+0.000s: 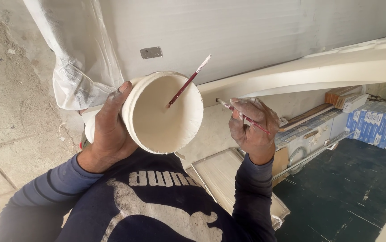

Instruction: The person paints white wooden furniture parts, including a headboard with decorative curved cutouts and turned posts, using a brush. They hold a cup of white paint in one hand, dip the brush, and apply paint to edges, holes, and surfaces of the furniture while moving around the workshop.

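My left hand [110, 130] grips a white round tub [157, 125] by its side, tilted so its paint-coated inside faces me. A red-handled brush [188, 80] stands in the tub, its bristle end sticking up past the rim. My right hand [253, 130], smeared with white, holds a second thin red-handled brush [243, 116]. That brush's tip touches the lower edge of a long curved white moulding [336, 67].
Clear plastic sheeting [76, 67] hangs at the upper left over a white wall with a small metal plate [151, 52]. Blue-and-white boxes [376, 125] and wooden strips lie at right. A pale framed panel [229, 179] leans below. Dark floor [345, 197] lies lower right, concrete [9, 112] at left.
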